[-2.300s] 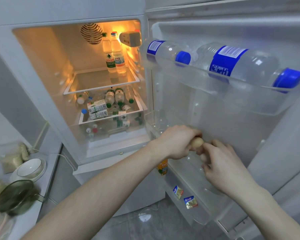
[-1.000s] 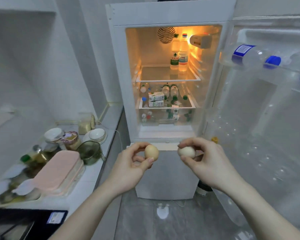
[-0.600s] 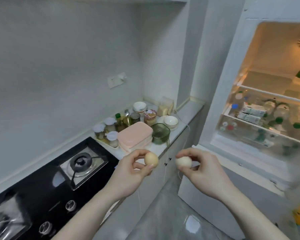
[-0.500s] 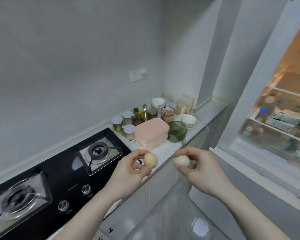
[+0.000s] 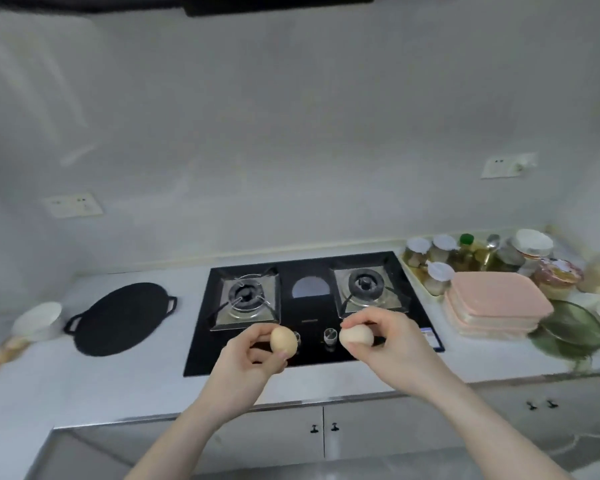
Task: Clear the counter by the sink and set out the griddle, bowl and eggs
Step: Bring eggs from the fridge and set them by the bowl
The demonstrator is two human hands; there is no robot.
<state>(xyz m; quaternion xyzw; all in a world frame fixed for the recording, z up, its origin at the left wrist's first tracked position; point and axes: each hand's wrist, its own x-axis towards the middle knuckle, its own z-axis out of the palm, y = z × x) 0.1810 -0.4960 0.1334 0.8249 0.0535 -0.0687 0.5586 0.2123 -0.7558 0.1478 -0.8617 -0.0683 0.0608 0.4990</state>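
My left hand pinches a tan egg between thumb and fingertips. My right hand pinches a paler egg the same way. Both eggs hover over the front edge of the black gas hob, side by side and apart. A flat black round griddle with two small handles lies on the white counter left of the hob. A white bowl stands at the far left, just beyond the griddle, with a wooden utensil below it.
Right of the hob stand several capped jars, a pink-lidded box stack, a green glass bowl and white dishes. Wall sockets sit on the backsplash. Cabinet doors run below the white counter.
The view has swung left from the open fridge to face the hob. Both hands keep their eggs, held in the same pinch in front of me. Griddle and bowl have come into view.
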